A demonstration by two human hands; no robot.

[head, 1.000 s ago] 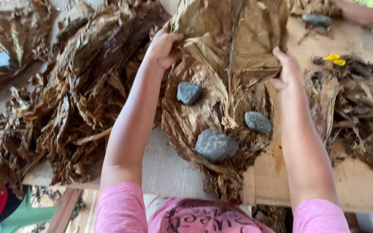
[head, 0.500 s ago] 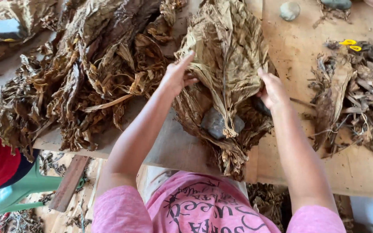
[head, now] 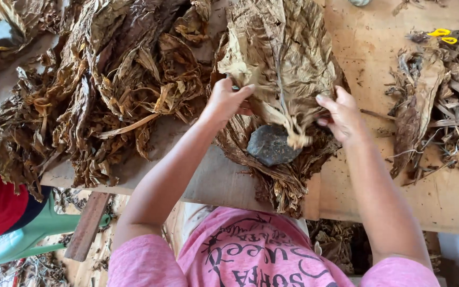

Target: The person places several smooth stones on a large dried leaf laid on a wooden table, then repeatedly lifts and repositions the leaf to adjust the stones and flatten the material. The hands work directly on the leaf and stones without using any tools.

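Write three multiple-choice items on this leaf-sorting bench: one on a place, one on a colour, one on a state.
1. Where does the dark stone lie?
A. on the stack of dried leaves, between the hands
B. on the floor
C. on the loose leaf heap at far left

2. What colour are the scissor handles at top right?
A. red
B. yellow
C. blue

3. How is the top leaf held?
A. left hand only
B. untouched
C. both hands, left and right hand, at its sides

Answers: 1 A, the stone sits on the stack's near end; 2 B, the handles are bright yellow; 3 C, fingers of each hand touch the leaf.
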